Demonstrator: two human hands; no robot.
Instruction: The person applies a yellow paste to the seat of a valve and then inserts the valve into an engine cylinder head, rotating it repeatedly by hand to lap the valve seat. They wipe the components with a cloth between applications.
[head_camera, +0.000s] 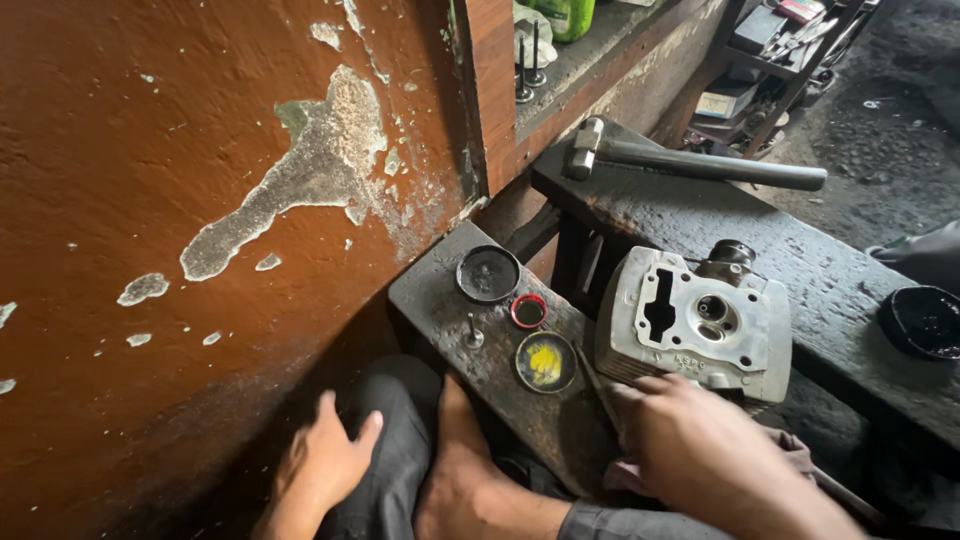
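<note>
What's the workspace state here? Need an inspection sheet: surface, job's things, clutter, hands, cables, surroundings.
Surface: dark, greasy wooden bench, low beside the person's knee.
Job's things: grey metal cylinder head standing on the bench; right hand at its lower edge, seemingly with a thin tool.
Clutter: tin of yellow paste, small red-rimmed cap, dark round lid, engine valve standing upright, hammer on the plank behind, black bowl.
Hands: left hand rests on the person's trouser leg, empty.
Cables: nothing seen.
Surroundings: red-brown wall with flaking paint; cluttered shelf at top.
</note>
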